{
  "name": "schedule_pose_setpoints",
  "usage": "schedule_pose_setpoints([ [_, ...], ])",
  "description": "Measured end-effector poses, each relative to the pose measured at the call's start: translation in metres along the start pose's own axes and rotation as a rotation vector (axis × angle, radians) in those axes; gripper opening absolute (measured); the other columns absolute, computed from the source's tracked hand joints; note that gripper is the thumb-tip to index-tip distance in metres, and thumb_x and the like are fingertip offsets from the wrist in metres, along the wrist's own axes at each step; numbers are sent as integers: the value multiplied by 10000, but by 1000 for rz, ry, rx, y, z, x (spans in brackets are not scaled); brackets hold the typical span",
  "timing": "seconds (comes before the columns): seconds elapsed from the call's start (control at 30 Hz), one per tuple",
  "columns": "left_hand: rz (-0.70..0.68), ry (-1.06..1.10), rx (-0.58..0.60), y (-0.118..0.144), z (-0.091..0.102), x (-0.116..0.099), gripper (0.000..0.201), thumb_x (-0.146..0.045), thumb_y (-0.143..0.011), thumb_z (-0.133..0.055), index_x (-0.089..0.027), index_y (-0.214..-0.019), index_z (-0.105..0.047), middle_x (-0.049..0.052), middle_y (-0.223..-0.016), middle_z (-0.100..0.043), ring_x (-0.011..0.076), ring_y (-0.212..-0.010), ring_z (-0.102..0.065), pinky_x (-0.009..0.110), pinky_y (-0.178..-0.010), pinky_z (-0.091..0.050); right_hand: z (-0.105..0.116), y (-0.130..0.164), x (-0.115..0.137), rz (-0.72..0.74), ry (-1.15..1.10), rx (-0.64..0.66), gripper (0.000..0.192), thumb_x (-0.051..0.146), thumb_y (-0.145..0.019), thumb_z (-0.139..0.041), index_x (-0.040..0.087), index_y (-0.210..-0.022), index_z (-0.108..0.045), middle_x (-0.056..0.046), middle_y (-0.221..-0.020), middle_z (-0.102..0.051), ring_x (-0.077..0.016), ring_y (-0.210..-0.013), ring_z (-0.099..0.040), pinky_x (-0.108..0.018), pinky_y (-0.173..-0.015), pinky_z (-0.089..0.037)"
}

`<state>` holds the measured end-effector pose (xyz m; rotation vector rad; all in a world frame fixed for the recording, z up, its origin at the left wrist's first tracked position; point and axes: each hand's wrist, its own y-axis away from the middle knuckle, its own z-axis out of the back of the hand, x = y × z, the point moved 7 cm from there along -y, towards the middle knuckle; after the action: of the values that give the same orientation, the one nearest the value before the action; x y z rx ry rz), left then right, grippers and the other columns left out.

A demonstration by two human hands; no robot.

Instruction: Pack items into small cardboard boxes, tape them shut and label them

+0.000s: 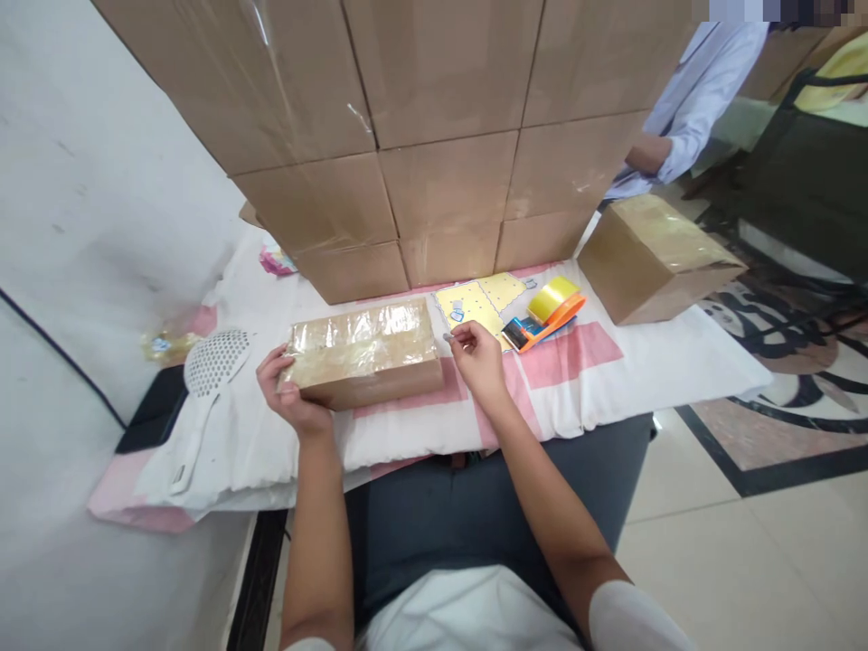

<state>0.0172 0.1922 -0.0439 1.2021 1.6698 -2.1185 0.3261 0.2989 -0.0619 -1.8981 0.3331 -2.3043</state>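
Observation:
A cardboard box (370, 387) with shiny clear tape over its top lies on the cloth in front of me. My left hand (293, 398) grips its left end, fingers round the far corner and thumb on the near side. Just off the box's right end is my right hand (478, 362), thumb and fingertips pinched together. A small greyish bit shows at those fingertips, too small to name. To the right of this hand lies an orange tape dispenser (556, 318) with a roll of yellowish tape (552, 297).
Taped cardboard boxes (444, 194) form a tall stack behind the work area. Another box (651, 271) sits at the right, near a person's sleeve (712, 99). A white slotted skimmer (215, 362) and a black flat object (155, 411) lie at left by the wall.

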Motion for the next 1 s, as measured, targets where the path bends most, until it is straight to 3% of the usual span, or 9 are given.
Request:
schedule_pose_setpoints([
  [0.3, -61, 201, -48, 2, 0, -4, 267, -372, -887, -365, -207, -959, -562, 90, -1161, -621, 286, -1235, -574, 519, -1146, -403, -14, 16, 6, -5, -170, 12, 104, 231, -776, -614, 214, -846, -689, -20, -853, -733, -158, -716, -634, -299, -717, -531],
  [0.5, -32, 216, -55, 1, -2, -7, 256, -354, -871, -360, -207, -942, -557, 87, -1148, -631, 274, -1229, -588, 507, -1147, -414, -21, 24, -9, -158, -429, 88, 228, 264, -792, -625, 208, -946, -783, -56, -999, -792, -180, -836, -709, -313, -768, -569],
  [0.6, -5, 223, -58, 2, -4, -6, 272, -379, -864, -343, -211, -951, -538, 85, -1146, -627, 265, -1225, -591, 494, -1144, -424, -25, 26, -9, -119, -448, 54, 205, 268, -801, -625, 214, -898, -797, -57, -981, -777, -185, -891, -706, -318, -798, -564],
  [0.73, 67, 265, -36, 4, -7, 2, 294, -418, -852, -343, -220, -1004, -497, 75, -1129, -605, 262, -1201, -602, 486, -1122, -438, -33, 27, -6, -72, -425, 16, 213, 184, -767, -578, 208, -822, -782, -55, -956, -725, -181, -904, -674, -287, -715, -533],
  [0.87, 93, 281, 13, 3, -8, 9, 304, -445, -848, -369, -229, -1029, -485, 66, -1146, -601, 281, -1233, -595, 494, -1121, -440, -33, 29, -3, -48, -385, 36, 330, 158, -770, -517, 208, -935, -798, -63, -1059, -702, -174, -935, -648, -275, -697, -510],
  [1.0, 98, 319, 3, 3, -6, 16, 298, -387, -822, -391, -220, -1032, -518, 72, -1160, -628, 284, -1229, -611, 506, -1129, -436, -27, 33, -9, -97, -420, -15, 409, 177, -767, -500, 199, -1062, -783, -59, -1071, -710, -157, -810, -624, -297, -704, -514],
])
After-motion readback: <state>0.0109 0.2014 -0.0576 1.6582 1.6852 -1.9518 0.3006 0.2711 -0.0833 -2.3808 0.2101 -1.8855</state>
